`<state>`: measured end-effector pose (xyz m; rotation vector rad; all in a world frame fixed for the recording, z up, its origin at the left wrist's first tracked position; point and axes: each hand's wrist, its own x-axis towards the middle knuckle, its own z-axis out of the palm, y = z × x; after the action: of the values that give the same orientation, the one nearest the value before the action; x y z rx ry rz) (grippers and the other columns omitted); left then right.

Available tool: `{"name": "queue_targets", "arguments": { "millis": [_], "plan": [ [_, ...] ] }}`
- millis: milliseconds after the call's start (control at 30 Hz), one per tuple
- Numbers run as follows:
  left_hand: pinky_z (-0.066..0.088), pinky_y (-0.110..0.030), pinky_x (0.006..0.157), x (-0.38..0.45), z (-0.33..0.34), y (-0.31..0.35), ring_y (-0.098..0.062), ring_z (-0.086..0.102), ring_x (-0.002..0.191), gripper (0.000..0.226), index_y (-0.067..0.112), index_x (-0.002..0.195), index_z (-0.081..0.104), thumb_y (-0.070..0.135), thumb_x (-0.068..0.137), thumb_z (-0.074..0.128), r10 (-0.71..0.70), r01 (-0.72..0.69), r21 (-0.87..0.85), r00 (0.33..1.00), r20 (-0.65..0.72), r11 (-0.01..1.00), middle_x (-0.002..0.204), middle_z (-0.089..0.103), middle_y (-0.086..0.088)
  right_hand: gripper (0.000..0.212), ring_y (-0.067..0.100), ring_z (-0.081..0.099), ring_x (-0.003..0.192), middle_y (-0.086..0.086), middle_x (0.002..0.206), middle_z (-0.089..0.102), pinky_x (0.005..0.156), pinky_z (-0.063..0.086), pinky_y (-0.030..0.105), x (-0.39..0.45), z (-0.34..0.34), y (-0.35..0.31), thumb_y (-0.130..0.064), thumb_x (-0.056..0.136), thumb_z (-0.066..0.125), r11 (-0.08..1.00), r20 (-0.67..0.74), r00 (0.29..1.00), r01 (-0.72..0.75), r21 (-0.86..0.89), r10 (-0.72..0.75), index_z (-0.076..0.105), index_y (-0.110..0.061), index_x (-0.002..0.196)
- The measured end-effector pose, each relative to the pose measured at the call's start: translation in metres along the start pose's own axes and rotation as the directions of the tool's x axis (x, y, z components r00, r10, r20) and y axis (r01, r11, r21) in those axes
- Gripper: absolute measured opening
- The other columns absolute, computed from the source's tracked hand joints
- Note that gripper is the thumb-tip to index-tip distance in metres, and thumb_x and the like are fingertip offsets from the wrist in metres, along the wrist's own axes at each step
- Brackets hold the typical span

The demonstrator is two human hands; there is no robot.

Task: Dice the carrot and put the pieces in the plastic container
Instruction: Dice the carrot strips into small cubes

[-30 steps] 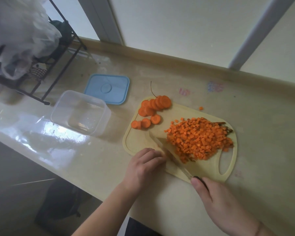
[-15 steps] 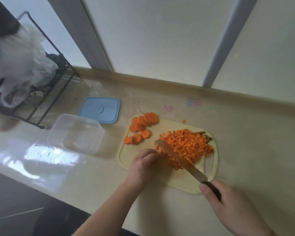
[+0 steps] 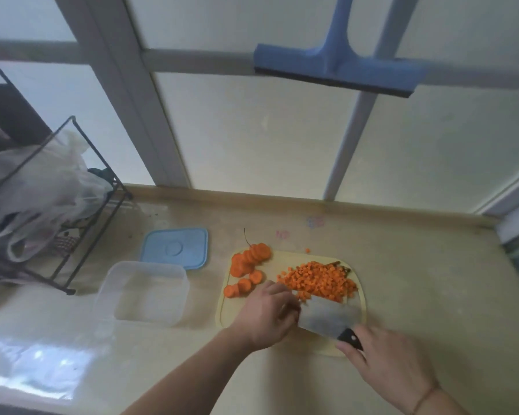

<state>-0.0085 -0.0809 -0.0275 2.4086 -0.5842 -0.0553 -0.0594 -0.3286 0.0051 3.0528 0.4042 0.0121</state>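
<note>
A: What is shown on the counter, and how is it laid out?

B: A pale yellow cutting board (image 3: 285, 259) is seen right of centre. One heap of diced carrot (image 3: 319, 281) is piled at its 2 o'clock side; the cubes are too many to be counted. At the board's 10 o'clock corner, carrot rounds (image 3: 247, 265) are fanned in a row running from 7 toward 1 o'clock, roughly ten in all, though overlaps prevent an exact count.

A: And the knife?

B: One knife (image 3: 327, 317) is laid with its broad blade nearly flat at the heap's 6 o'clock edge, long axis running 10 to 4 o'clock. Its black handle is gripped by the right hand (image 3: 384, 363).

A: The other hand?

B: The left hand (image 3: 267, 316) is curled beside the blade's 9 o'clock end; what it holds cannot be told.

A: The container?

B: One clear plastic container (image 3: 146, 295) is placed at 9 o'clock of the board, with one blue lid (image 3: 176, 248) just beyond it.
</note>
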Motion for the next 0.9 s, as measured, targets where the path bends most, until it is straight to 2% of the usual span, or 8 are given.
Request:
{"name": "queue_targets", "arguments": {
  "millis": [200,333,500,633,733,800,867,900],
  "plan": [
    [0.046,-0.04,0.093,0.015,0.007,-0.007,-0.023,0.054,0.103,0.046,0.026,0.12,0.069,0.048,0.087,0.044,-0.051,0.051,0.006,0.996,0.073,0.999,0.116,0.064,0.004,0.059,0.019,0.052,0.033,0.0,0.043,0.053,0.03,0.03,0.025,0.002,-0.007,-0.016,-0.066,0.089,0.027,0.998,-0.043,0.998,-0.039,-0.057,0.037,0.059,-0.027,0.058],
    [0.04,-0.036,0.095,0.018,0.011,-0.002,-0.021,0.048,0.114,0.056,0.027,0.131,0.061,0.054,0.089,0.037,0.009,-0.015,0.066,0.996,0.088,0.998,0.127,0.059,0.004,0.055,0.018,0.053,0.034,-0.001,0.043,0.053,0.029,0.032,0.025,-0.001,-0.007,-0.018,-0.066,0.086,0.03,0.995,-0.02,0.998,-0.065,-0.08,0.064,0.058,-0.028,0.059],
    [0.039,-0.031,0.09,0.013,0.021,-0.003,-0.016,0.051,0.106,0.025,0.025,0.107,0.067,0.043,0.093,0.056,0.127,-0.128,-0.009,0.992,-0.026,0.992,0.113,0.062,0.009,0.059,0.017,0.055,0.036,-0.004,0.048,0.058,0.031,0.032,0.027,-0.001,-0.001,-0.015,-0.069,0.089,0.02,0.994,0.039,0.998,-0.05,-0.098,0.054,0.059,-0.032,0.064],
    [0.022,-0.036,0.101,0.016,0.014,0.0,-0.014,0.034,0.128,0.061,0.029,0.133,0.057,0.067,0.096,0.026,0.044,-0.046,0.013,0.99,0.134,0.999,0.139,0.053,0.013,0.047,0.018,0.052,0.031,-0.002,0.043,0.055,0.027,0.033,0.028,0.005,0.0,-0.015,-0.065,0.081,0.036,0.998,0.043,0.999,-0.004,-0.069,0.007,0.059,-0.03,0.059],
    [0.021,-0.037,0.103,0.016,0.006,-0.011,-0.014,0.032,0.132,0.06,0.029,0.137,0.056,0.064,0.1,0.025,0.051,-0.047,-0.045,0.995,0.09,0.998,0.142,0.052,0.012,0.07,0.016,0.061,0.043,-0.003,0.054,0.064,0.035,0.04,0.03,0.003,-0.002,-0.014,-0.072,0.089,0.007,0.999,0.117,0.992,-0.041,0.017,0.039,0.063,-0.033,0.072],
    [0.032,-0.038,0.097,0.015,-0.003,-0.028,-0.015,0.042,0.122,0.039,0.025,0.123,0.067,0.045,0.1,0.043,0.009,-0.01,-0.023,0.998,-0.058,1.0,0.126,0.063,0.009,0.101,0.011,0.07,0.074,-0.009,0.085,0.072,0.055,0.048,0.031,0.0,-0.004,-0.01,-0.075,0.067,-0.032,0.998,0.049,0.997,-0.064,0.013,0.063,0.057,-0.039,0.097],
    [0.04,-0.037,0.085,0.015,-0.012,-0.048,-0.02,0.051,0.105,0.03,0.021,0.104,0.074,0.03,0.087,0.051,0.019,0.003,0.137,0.988,-0.156,0.991,0.107,0.069,0.006,0.118,0.01,0.068,0.092,-0.014,0.103,0.07,0.065,0.048,0.027,-0.002,-0.001,-0.006,-0.072,0.049,-0.046,0.994,0.107,0.988,-0.109,-0.019,0.11,0.051,-0.043,0.111],
    [0.039,-0.036,0.08,0.015,-0.015,-0.056,-0.021,0.051,0.099,0.03,0.021,0.097,0.074,0.028,0.082,0.049,0.043,-0.014,0.259,0.993,-0.106,0.966,0.101,0.07,0.006,0.122,0.01,0.068,0.092,-0.014,0.103,0.07,0.066,0.049,0.027,-0.002,0.001,-0.006,-0.073,0.047,-0.047,0.993,0.133,0.984,-0.114,-0.022,0.116,0.052,-0.043,0.113]
  ]
}}
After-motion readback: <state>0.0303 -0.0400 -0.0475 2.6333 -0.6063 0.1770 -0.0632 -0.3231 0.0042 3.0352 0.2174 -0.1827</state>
